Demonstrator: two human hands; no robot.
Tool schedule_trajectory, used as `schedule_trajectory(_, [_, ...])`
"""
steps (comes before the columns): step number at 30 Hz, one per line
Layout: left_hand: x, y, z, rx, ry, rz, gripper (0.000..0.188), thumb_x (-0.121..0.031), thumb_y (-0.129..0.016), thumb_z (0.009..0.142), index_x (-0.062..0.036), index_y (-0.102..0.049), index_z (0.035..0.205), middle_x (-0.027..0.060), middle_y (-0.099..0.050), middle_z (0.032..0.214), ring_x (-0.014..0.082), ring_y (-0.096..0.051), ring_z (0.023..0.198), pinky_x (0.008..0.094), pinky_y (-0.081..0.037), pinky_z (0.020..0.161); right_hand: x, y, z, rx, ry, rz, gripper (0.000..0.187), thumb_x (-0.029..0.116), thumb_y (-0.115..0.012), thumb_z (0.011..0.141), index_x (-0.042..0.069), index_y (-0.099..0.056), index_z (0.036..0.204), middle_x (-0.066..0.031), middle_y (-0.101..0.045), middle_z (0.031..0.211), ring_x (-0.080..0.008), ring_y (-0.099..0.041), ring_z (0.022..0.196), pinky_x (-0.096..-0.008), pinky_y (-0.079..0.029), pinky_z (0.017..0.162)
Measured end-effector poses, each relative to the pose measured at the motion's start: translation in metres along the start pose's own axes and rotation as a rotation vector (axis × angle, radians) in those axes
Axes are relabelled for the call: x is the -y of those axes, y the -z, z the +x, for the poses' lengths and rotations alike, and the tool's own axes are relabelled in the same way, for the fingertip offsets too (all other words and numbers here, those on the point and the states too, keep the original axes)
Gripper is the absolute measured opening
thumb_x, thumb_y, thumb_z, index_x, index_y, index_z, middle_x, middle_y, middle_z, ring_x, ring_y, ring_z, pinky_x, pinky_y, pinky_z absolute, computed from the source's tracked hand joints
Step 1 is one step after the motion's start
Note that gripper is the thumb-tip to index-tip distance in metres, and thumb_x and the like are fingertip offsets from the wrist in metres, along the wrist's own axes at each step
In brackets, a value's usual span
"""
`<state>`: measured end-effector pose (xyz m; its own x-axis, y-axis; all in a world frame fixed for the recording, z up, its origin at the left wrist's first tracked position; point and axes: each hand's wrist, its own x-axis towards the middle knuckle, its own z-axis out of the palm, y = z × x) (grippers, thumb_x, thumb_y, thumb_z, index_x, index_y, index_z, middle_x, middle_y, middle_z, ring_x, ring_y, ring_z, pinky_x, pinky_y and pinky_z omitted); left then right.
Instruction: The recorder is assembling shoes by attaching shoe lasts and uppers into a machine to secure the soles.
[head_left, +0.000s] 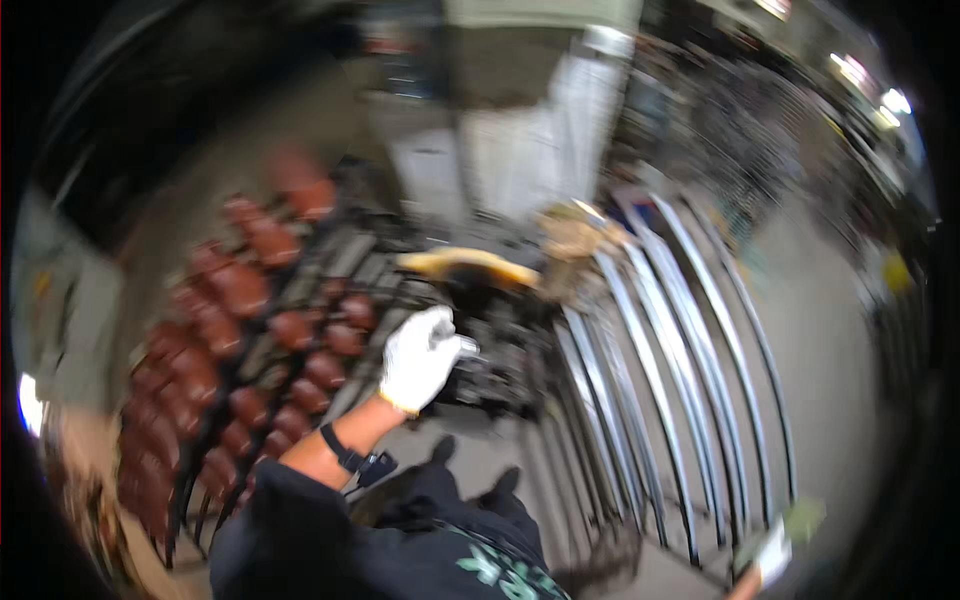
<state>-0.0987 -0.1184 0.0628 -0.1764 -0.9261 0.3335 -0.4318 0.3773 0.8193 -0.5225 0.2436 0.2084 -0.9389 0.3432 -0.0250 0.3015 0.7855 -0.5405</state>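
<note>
Handling a shiny piece [468, 348] seems in hand: the left grip [415, 362] looks clamped on it, calling for steadiness next; the distant right grip [773, 558], I cannot tell.

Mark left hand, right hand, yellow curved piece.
Left hand [416, 362]: head view, middle of the hand.
Right hand [773, 558]: head view, middle, blurred.
Yellow curved piece [468, 257]: head view, middle of its arch.

Bright lights [896, 101] at upper right, pale panels [510, 150] at top centre, grey floor [825, 340] at right.
</note>
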Motion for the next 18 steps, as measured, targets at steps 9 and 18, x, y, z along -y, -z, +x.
schedule_trajectory(9, [0.059, 0.317, 0.173, -0.842, 0.674, 0.65, 0.118, -0.055, -0.091, 0.068, 0.0026, -0.037, 0.157, 0.0331, -0.054, 0.148, 0.0477, -0.056, 0.136, 0.0508, -0.048, 0.115, -0.003, -0.115, -0.004, -0.395, 1.45, -0.097, 0.053, 0.039, -0.077, 0.092, -0.004, -0.071, 0.122, -0.0282, -0.072, 0.118, -0.0423, -0.07, 0.109, -0.0515, -0.056, 0.096])
schedule_trajectory(18, [0.182, 0.337, 0.188, -1.005, 0.896, 0.153, 0.091, -0.04, -0.09, 0.063, 0.0077, -0.06, 0.135, 0.0213, -0.072, 0.129, 0.0347, -0.072, 0.112, 0.0481, -0.056, 0.1, 0.057, -0.231, -0.286, 0.907, 1.574, 0.633, 0.032, 0.002, -0.082, 0.08, 0.0, -0.072, 0.11, -0.0157, -0.072, 0.1, -0.0231, -0.072, 0.082, -0.035, -0.059, 0.073])
